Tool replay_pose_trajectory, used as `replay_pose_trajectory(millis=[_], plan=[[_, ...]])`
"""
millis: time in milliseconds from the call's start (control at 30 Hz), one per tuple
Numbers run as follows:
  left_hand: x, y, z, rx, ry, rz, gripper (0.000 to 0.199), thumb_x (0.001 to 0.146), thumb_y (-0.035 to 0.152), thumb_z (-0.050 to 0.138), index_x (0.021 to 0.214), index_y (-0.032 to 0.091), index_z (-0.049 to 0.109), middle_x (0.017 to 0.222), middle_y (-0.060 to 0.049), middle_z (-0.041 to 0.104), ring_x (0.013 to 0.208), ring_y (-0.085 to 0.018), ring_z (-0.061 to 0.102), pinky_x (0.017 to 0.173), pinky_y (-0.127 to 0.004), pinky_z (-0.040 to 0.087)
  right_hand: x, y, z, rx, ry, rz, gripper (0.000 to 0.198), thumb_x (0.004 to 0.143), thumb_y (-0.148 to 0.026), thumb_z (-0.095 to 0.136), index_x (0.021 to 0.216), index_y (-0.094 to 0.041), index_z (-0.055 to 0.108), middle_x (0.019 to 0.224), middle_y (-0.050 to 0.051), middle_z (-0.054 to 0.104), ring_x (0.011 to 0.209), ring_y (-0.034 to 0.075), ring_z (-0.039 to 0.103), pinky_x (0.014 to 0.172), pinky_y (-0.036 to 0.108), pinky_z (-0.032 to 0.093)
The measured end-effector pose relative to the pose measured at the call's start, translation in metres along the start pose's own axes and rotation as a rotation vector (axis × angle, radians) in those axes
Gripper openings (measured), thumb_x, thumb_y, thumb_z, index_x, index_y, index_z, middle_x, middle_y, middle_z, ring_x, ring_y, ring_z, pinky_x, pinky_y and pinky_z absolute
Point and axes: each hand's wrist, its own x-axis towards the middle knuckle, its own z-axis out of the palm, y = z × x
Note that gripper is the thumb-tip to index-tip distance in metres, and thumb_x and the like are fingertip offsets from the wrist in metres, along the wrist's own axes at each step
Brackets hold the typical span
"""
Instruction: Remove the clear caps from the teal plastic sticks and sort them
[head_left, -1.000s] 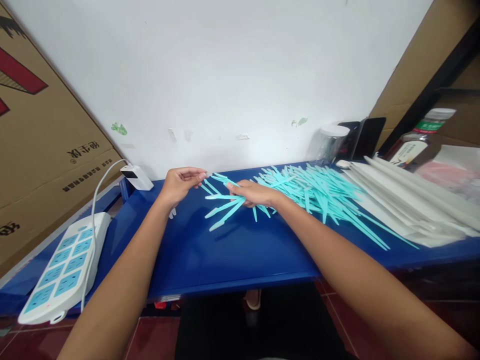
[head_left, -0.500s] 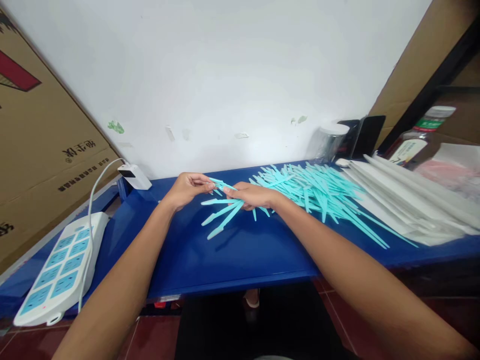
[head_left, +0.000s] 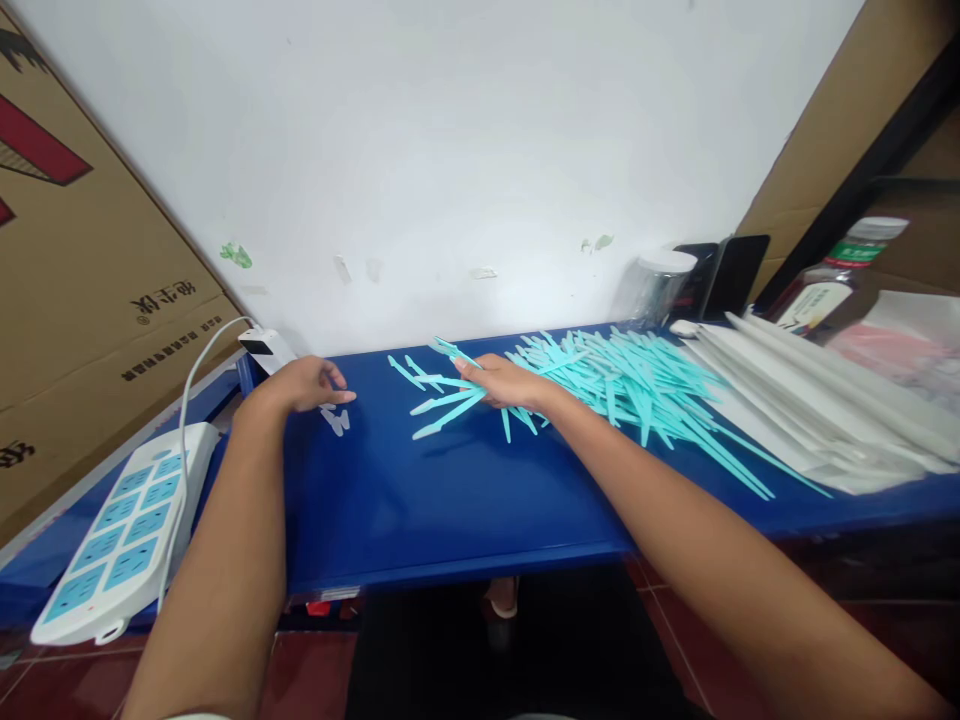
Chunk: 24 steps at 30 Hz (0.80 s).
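Observation:
Several slim teal eyebrow razors point(head_left: 450, 410) are fanned out in my right hand point(head_left: 504, 382), which is closed around their handle ends. Their heads point left above the blue table point(head_left: 450, 500). At the left, my left hand point(head_left: 311, 385) hovers with thumb and fingers apart, nothing visible between them. Just under it lie a few small translucent pieces point(head_left: 337, 420), perhaps blade caps, partly hidden by the fingers. A heap of the same razors point(head_left: 622, 375) spreads over the table right of my right hand.
White flat sleeves point(head_left: 817, 410) are stacked right of the heap. A lidded clear jar point(head_left: 664, 285) and a bottle point(head_left: 840, 275) stand behind. On the left are a power strip point(head_left: 127, 530), a small white device point(head_left: 266, 350) with a cable, and a cardboard box point(head_left: 90, 260).
My left hand has left the razors at my right hand and moved left, its fingers parting over the translucent pieces. My right hand stays nearly in place, its razors fanned more widely.

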Motion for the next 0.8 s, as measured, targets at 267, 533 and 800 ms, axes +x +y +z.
replay_pose_trajectory(millis=[267,533,800], plan=[[-0.004,-0.009,0.0,0.017,-0.324,-0.038,0.054,0.04,0.057,0.091,0.08,0.024,0.079,0.069,-0.006,0.074,0.065,-0.025,0.067,0.055,-0.028,0.044,0.001,0.003,0.001,-0.034,-0.014,-0.051,0.054,0.101,-0.068,0.044,0.075,-0.023,0.029,0.068,-0.006,0.024,0.057,0.009,0.026,0.058,0.023,0.041],[0.001,0.02,0.023,-0.079,-0.269,0.158,0.052,0.053,0.059,0.089,0.091,0.025,0.08,0.078,-0.007,0.071,0.064,-0.022,0.063,0.056,-0.03,0.046,0.001,0.004,0.001,-0.041,-0.02,-0.046,0.055,0.1,-0.069,0.044,0.075,-0.023,0.028,0.067,-0.007,0.023,0.056,0.009,0.022,0.057,0.023,0.039],[0.007,0.036,0.044,-0.048,-0.102,0.246,0.051,0.063,0.065,0.083,0.092,0.022,0.075,0.081,-0.005,0.069,0.07,-0.021,0.064,0.06,-0.031,0.047,0.002,0.003,0.004,-0.047,-0.04,-0.078,0.054,0.101,-0.065,0.047,0.071,-0.023,0.031,0.065,-0.007,0.025,0.056,0.01,0.022,0.054,0.023,0.035]])
